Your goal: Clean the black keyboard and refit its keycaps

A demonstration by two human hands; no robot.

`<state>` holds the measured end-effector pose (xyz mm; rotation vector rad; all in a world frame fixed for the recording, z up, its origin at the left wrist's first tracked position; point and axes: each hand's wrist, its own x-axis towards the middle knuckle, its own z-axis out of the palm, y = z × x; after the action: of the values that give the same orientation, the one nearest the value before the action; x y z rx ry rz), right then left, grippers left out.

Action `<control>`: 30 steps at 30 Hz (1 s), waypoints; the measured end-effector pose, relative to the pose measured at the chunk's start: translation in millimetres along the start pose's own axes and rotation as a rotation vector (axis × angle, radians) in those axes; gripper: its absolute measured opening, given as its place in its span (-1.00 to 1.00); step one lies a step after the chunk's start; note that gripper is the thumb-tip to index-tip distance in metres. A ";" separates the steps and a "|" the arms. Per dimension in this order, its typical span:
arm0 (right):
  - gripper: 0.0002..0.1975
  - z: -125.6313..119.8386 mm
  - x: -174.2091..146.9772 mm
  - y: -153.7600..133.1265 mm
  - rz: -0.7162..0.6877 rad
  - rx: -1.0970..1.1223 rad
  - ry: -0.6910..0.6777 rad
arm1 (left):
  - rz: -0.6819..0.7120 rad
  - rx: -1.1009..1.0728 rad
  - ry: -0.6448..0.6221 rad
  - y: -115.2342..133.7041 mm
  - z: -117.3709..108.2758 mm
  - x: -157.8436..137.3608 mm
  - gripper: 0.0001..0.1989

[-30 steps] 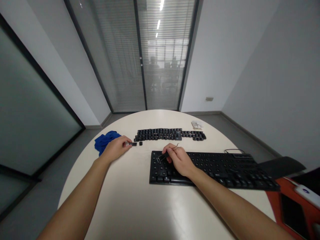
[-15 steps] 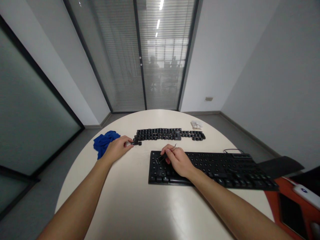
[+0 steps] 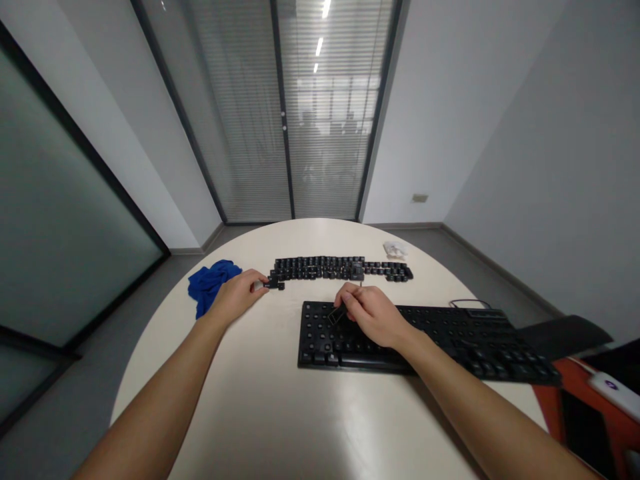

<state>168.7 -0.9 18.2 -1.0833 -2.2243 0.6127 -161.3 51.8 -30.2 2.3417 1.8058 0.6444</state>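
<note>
On the left of the table, my left hand (image 3: 239, 294) pinches a black keycap (image 3: 270, 284) at the near left end of the rows of loose keycaps (image 3: 320, 268). A single small keycap (image 3: 281, 286) lies just beside its fingertips. My right hand (image 3: 375, 312) is closed on a keycap puller (image 3: 337, 315), whose wire loops point down and left over the keyboard (image 3: 365, 361). The left part of this black keyboard shows bare switch posts, while a bottom row of keys is still capped. Whether the puller touches the keyboard, I cannot tell.
A crumpled blue cloth (image 3: 212, 283) lies left of my left hand. A small clear bag (image 3: 395, 250) rests at the back right of the round white table (image 3: 260, 407). Beyond the right edge are a dark phone (image 3: 586, 427) and a white power strip (image 3: 616, 392) on an orange surface.
My right hand has moved to the right over the keyboard with the keycap puller. My left hand stays at the end of the keycap rows.
</note>
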 end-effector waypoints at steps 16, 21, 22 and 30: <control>-0.58 -0.9 0.6 7.1 0.011 -0.055 -0.001 | -0.015 0.026 0.023 1.2 -0.1 -0.9 -0.81; -0.60 0.2 1.2 8.2 0.012 -0.068 -0.002 | 0.010 0.009 0.037 0.3 2.4 -0.1 -0.83; -0.60 0.1 1.3 7.9 0.015 -0.071 -0.004 | 0.016 0.005 0.039 0.1 2.8 0.1 -0.83; -0.61 -1.8 1.4 4.9 0.032 -0.107 -0.023 | 0.027 0.044 0.040 0.4 2.4 -0.8 -0.79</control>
<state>171.9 3.3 16.9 -1.1722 -2.2857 0.5275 -160.2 51.3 -32.4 2.4024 1.8267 0.6662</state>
